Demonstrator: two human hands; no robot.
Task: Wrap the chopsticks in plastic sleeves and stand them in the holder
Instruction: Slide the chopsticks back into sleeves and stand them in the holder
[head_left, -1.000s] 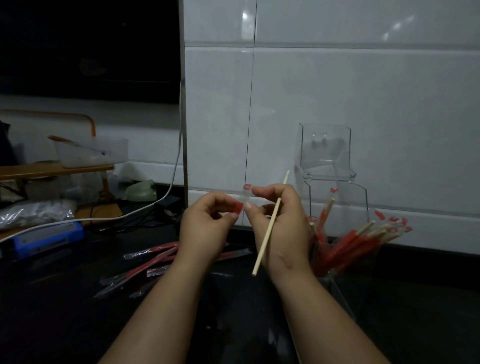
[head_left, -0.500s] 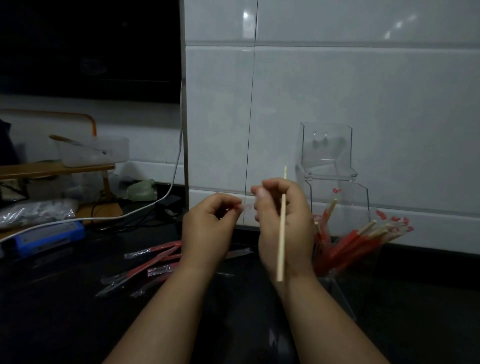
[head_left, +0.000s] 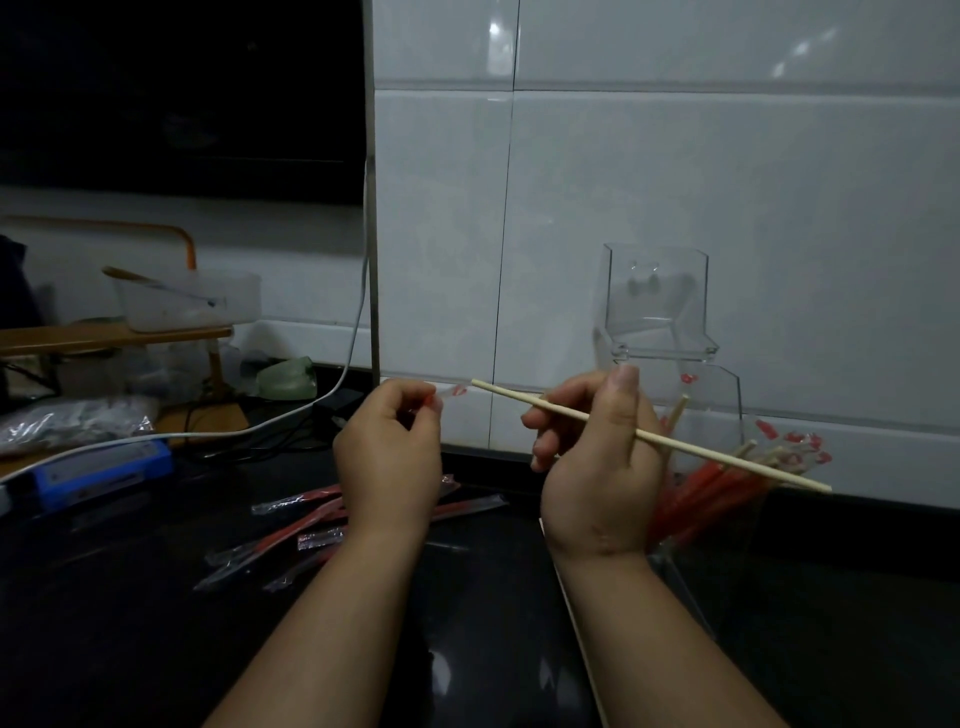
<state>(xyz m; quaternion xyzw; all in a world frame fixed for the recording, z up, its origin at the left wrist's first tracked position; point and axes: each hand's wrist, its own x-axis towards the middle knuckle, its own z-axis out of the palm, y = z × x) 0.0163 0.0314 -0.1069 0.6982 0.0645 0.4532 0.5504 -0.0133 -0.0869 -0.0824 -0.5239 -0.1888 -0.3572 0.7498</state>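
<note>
Behind the clear holder (head_left: 654, 306) rises a white tiled wall (head_left: 727, 182), and under the holder lies a black, glossy table (head_left: 156, 649). The holder stands on the table against the wall, its lid tipped up and open. A bunch of wrapped chopsticks (head_left: 717, 483), red with pale tips showing, leans inside the holder, fanning toward its right side.

Just left of the holder and in front of it, the right hand (head_left: 597, 467) is raised above the table. Its grip is closed on 1 bare wooden chopstick (head_left: 727, 458), thumb on top and fingers curled beneath. The chopstick slopes across the front of the holder, its far end low on the holder's right and its near tip pointing left.

Further left of the holder, the left hand (head_left: 389, 457) is raised to the same height. Its grip pinches 1 plastic sleeve (head_left: 456, 389), clear with a red mark, whose free end sits just beside the chopstick's tip; I cannot tell whether they touch.

Well left of the holder, on the table below the left hand, loose sleeves (head_left: 311, 519) in red and clear plastic lie scattered. I cannot tell whether these are filled. Far left of the holder sit a clear tub (head_left: 182, 306), a blue device (head_left: 98, 473) and a white cable (head_left: 353, 332).
</note>
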